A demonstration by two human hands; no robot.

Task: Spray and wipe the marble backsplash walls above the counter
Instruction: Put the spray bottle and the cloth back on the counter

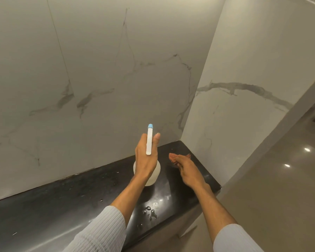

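Observation:
My left hand (146, 157) grips a white spray bottle (154, 174) by its neck, lifted above the black counter (44, 211). The bottle's white head with a blue nozzle tip (150, 126) points at the marble back wall (98, 79). My right hand (188, 171) lies low on the counter's right end, its fingers holding a red checked cloth (173, 157) down against the surface. The marble side wall (244, 110) meets the back wall in a corner just beyond the cloth.
Water drops (150, 212) and small specks lie on the counter near its front edge. To the right, a beige wall edge (262, 151) drops to a glossy tiled floor (289, 179) with light reflections.

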